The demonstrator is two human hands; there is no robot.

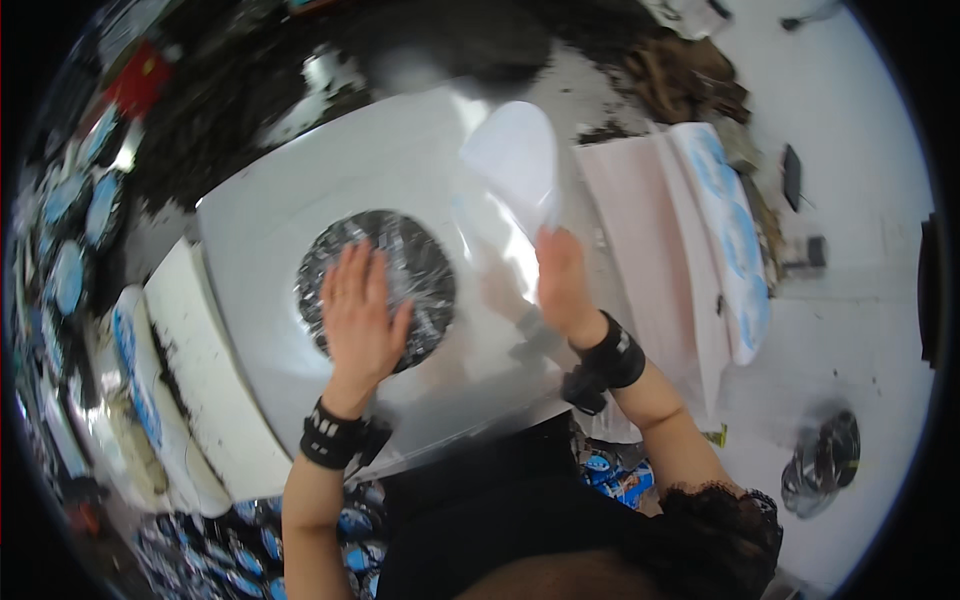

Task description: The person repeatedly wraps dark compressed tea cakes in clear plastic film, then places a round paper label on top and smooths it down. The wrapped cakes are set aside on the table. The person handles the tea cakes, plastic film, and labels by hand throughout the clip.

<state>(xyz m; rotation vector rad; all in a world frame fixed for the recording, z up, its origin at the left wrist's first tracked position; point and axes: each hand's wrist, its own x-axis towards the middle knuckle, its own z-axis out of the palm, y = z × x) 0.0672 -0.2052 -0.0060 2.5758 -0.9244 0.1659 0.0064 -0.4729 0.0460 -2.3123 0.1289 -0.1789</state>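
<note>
Left hand (362,312): we see it laid flat, fingers stretched and the thumb set apart, gripping nothing; the palm seems to rest there to steady what is beneath.
Disc (428,280): dark, round, in shiny clear wrap, directly under our left hand and showing all round it; it lies flat, which we judge lets one palm keep it from sliding.
Right hand (562,278): we have it raised across from the disc, fingers close together; blur hides whether they pinch anything, so we cannot tell.
Sheet (515,155): white, rounded, its narrow end at our right fingertips; if held, it is likely by that end to leave its face free.
Straps (333,437): a black one on each of our wrists, clear of the palms.
Table (255,205): grey and glossy, beneath both hands, giving the disc a smooth bed.
Papers (640,215): pale, beyond our right hand, off the table's side, perhaps to keep its top free.
Packs (68,278): blue-labelled, heaped well beyond our left hand.
Dark matter (215,135): loose, spread past the table's far edge, ahead of our left hand.
</note>
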